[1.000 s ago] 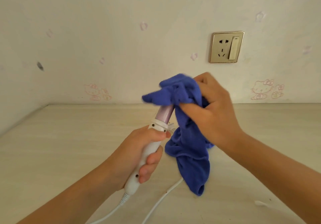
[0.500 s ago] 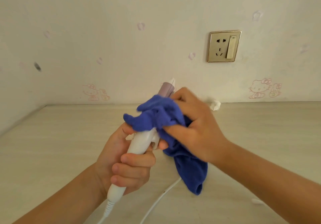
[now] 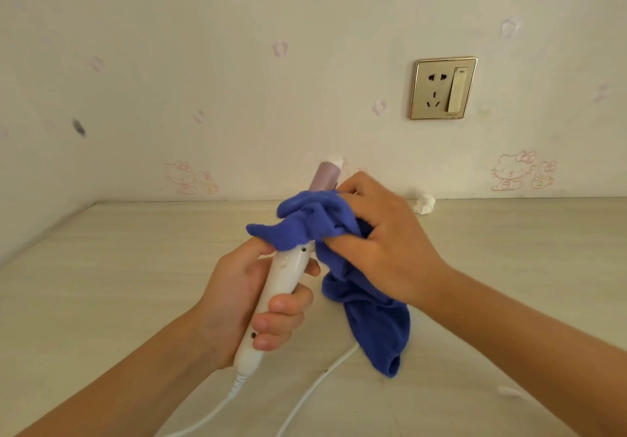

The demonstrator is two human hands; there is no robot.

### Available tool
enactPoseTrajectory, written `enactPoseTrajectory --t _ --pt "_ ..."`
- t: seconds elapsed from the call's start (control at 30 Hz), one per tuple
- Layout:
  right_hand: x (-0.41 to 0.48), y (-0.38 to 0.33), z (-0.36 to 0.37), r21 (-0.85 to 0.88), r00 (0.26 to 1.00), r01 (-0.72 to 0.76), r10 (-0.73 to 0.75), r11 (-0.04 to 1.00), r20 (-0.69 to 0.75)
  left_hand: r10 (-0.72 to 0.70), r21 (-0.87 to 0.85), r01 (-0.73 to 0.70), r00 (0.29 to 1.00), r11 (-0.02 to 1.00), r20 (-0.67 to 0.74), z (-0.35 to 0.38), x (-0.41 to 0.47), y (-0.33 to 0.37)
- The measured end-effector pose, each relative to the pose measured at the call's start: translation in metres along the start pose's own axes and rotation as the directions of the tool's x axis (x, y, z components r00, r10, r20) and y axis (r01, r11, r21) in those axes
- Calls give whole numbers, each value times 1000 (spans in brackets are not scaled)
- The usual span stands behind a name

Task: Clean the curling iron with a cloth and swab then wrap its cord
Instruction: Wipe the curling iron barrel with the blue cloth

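Curling iron (image 3: 288, 277) barrel mostly hidden under cloth (image 3: 342, 267); cord (image 3: 315, 389) cut off below.

One curling iron (image 3: 288, 277), one blue cloth (image 3: 369, 318), one white cord (image 3: 315, 382) and two hands, the left hand (image 3: 237, 294) and the right hand (image 3: 383, 243), above one desk (image 3: 135, 267); two small white wads, one wad (image 3: 424, 204) at the desk's far edge, one wad (image 3: 509, 392) toward its near right corner; one wall socket (image 3: 442, 88)

left hand (image 3: 237, 297) gripping curling iron (image 3: 288, 277), right hand (image 3: 380, 243) clutching blue cloth (image 3: 369, 321)
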State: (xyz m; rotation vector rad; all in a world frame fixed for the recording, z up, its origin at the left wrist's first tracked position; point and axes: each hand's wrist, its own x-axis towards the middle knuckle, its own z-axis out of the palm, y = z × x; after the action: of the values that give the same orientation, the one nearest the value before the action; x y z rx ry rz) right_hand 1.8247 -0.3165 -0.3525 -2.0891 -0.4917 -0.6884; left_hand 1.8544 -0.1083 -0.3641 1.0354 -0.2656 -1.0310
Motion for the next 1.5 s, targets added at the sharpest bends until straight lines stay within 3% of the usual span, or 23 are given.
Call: enactPoseTrajectory --t 0.1,0.2,0.33,0.4,0.57,0.63,0.77,0.83,0.93,1.0,1.07,1.17,1.23,1.33,1.4,1.5 --pt "15 5 -20 82 970 -95 111 992 -216 92 41 -91 995 995 -27 7 2 -4" --pt "15 2 -26 122 941 -70 106 990 -322 258 233 -236 964 943 -70 14 5 -10" --pt "-3 -5 -2 33 992 52 -48 998 -113 591 515 -439 788 736 -174 15 10 -18" --pt "0 -5 -3 4 996 39 -38 999 -84 667 601 -451 720 660 -192 13 11 -19" --pt "17 -4 -33 56 935 5 15 998 -355 715 760 -377 681 529 -160 11 9 -24" --pt "10 -6 -27 43 954 23 -10 999 -299 736 801 -347 657 488 -164 10 9 -25" --pt "-6 -6 3 -66 998 52 -54 996 -23 765 829 -293 604 476 -225 7 7 -22" --pt "0 -3 -1 -71 996 32 -38 997 -82 751 837 -259 615 482 -242 8 7 -21" --pt "14 0 -25 -2 947 -22 20 1000 -321 719 830 -254 656 496 -229 9 9 -23" --pt "18 -1 -33 6 923 -30 30 1000 -383 703 827 -250 675 503 -223 12 9 -26" --pt "13 -4 -26 10 944 -19 21 1000 -328 704 833 -243 674 496 -223 11 11 -28" --pt "-4 -6 0 -78 996 48 -54 996 -67 715 813 -257 652 522 -253 9 10 -26" --pt "-10 -5 7 -88 997 72 -71 993 13 710 801 -281 662 529 -238 10 7 -23" --pt "-1 -1 -8 -44 991 25 -30 999 -127 700 783 -319 687 534 -198 10 4 -22" --pt "7 -1 -20 21 971 -1 6 1000 -241 616 676 -324 748 662 -245 11 5 -22" --pt "10 3 -22 61 967 -31 46 998 -252 522 518 -345 817 783 -246 10 6 -20"
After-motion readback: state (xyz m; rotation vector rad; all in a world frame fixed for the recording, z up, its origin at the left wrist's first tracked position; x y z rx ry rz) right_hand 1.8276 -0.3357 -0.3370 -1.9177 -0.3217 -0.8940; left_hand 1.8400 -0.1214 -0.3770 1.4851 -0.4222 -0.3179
